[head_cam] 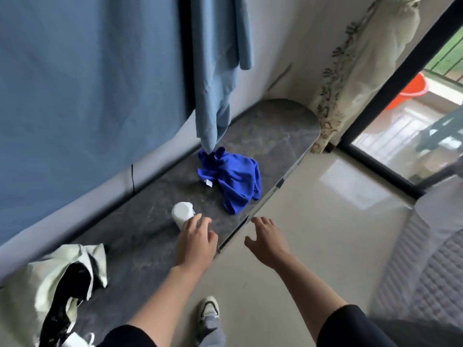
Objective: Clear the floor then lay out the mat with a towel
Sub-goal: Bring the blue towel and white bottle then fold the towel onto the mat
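The left hand [196, 237] rests on a white bottle [182, 213], grip unclear; the right hand [266, 237] hovers spread, holding nothing. The blue towel [231, 180] bears a white tag [208, 182], unreadable.

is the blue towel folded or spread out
Neither: it is crumpled. The towel lies in a bunched, creased heap on the grey ledge, with a white tag sticking out, not laid flat.
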Available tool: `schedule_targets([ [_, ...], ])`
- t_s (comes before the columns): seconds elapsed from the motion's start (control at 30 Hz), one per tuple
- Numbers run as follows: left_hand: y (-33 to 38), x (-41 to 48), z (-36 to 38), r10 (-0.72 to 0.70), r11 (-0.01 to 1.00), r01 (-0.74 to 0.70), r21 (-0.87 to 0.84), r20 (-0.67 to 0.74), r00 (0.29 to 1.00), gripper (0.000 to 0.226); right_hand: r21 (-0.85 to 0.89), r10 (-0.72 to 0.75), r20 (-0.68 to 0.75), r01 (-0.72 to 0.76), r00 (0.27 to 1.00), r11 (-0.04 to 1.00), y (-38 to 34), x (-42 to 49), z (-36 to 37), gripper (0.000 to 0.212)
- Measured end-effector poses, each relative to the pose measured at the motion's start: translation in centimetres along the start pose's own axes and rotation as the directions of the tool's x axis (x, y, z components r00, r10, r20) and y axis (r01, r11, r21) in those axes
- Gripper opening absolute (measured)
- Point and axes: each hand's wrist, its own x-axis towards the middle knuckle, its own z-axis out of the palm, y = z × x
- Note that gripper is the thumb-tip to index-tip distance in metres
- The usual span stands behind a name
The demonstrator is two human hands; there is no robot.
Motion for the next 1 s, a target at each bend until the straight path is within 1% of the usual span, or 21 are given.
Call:
schedule_targets([
  [0.17, -2.4, 9.2, 3.5, -0.004, 1.000, 0.001, 0.031, 0.075, 0.997, 0.033, 0.008, 0.033, 0.077, -0.034, 0.996, 0.999, 0.5, 10.6, 2.6, 0.043],
  [0.3, -3.4, 14.5, 8.4, -0.013, 1.000, 0.013, 0.001, 0.151, 0.989, 0.037, -0.026, 0.062, 0.104, -0.059, 0.993, 0.998, 3.0, 17.1, 5.3, 0.043],
  [0.43, -4.9, 19.6, 14.1, 0.025, 1.000, -0.026, 0.000, 0.217, 0.976, 0.044, -0.107, 0.077, 0.112, -0.065, 0.991, 0.992, 6.0, 23.2, 8.1, 0.034],
  [0.47, -5.3, 20.9, 15.6, 0.033, 0.999, -0.037, 0.017, 0.224, 0.974, 0.046, -0.127, 0.065, 0.096, -0.053, 0.993, 0.991, 6.7, 24.9, 8.7, 0.038],
  [0.5, -5.8, 22.0, 16.8, 0.029, 0.999, -0.039, 0.038, 0.229, 0.973, 0.049, -0.140, 0.047, 0.070, -0.037, 0.996, 0.989, 7.3, 26.3, 9.2, 0.047],
  [0.57, -6.8, 23.4, 19.1, -0.012, 0.997, -0.006, 0.075, 0.241, 0.971, 0.056, -0.169, 0.014, 0.026, -0.009, 1.000, 0.985, 8.0, 28.8, 10.1, 0.072],
  [0.63, -7.7, 24.1, 20.9, -0.056, 0.993, 0.028, 0.111, 0.258, 0.964, 0.060, -0.181, -0.010, 0.020, 0.013, 1.000, 0.983, 8.4, 31.1, 10.8, 0.092],
  [0.7, -8.4, 24.0, 22.2, -0.089, 0.987, 0.046, 0.155, 0.281, 0.956, 0.062, -0.161, 0.018, 0.046, -0.010, 0.999, 0.987, 8.5, 32.8, 11.6, 0.103],
  [0.73, -8.7, 23.8, 22.5, -0.096, 0.984, 0.048, 0.172, 0.287, 0.953, 0.062, -0.155, 0.044, 0.053, -0.036, 0.998, 0.987, 8.4, 33.4, 12.0, 0.103],
  [0.77, -8.8, 23.5, 22.8, -0.102, 0.982, 0.049, 0.185, 0.291, 0.951, 0.062, -0.154, 0.059, 0.053, -0.051, 0.997, 0.987, 8.3, 33.7, 12.4, 0.094],
  [0.8, -8.8, 23.3, 22.9, -0.105, 0.980, 0.048, 0.194, 0.299, 0.948, 0.062, -0.161, 0.054, 0.041, -0.047, 0.998, 0.986, 8.1, 33.8, 12.9, 0.075],
  [0.83, -8.7, 23.1, 22.9, -0.112, 0.980, 0.052, 0.194, 0.310, 0.944, 0.063, -0.154, 0.041, 0.024, -0.037, 0.999, 0.987, 7.8, 33.6, 13.3, 0.051],
  [0.87, -8.5, 23.0, 22.6, -0.126, 0.979, 0.067, 0.190, 0.322, 0.938, 0.063, -0.137, 0.030, 0.035, -0.025, 0.999, 0.990, 7.4, 33.3, 13.4, 0.033],
  [0.9, -8.2, 23.0, 22.3, -0.141, 0.978, 0.078, 0.193, 0.340, 0.930, 0.064, -0.111, 0.030, 0.069, -0.022, 0.997, 0.994, 7.1, 32.8, 13.6, 0.030],
  [0.93, -7.9, 23.0, 21.9, -0.155, 0.975, 0.083, 0.208, 0.357, 0.921, 0.066, -0.091, 0.032, 0.107, -0.022, 0.994, 0.996, 6.9, 32.2, 13.7, 0.031],
  [0.97, -7.6, 23.0, 21.2, -0.159, 0.969, 0.074, 0.235, 0.367, 0.917, 0.068, -0.079, 0.033, 0.123, -0.023, 0.992, 0.997, 6.6, 31.7, 13.6, 0.032],
  [1.0, -7.3, 22.8, 20.5, -0.150, 0.963, 0.053, 0.265, 0.359, 0.921, 0.069, -0.068, 0.030, 0.106, -0.023, 0.994, 0.997, 6.4, 31.1, 13.3, 0.032],
])
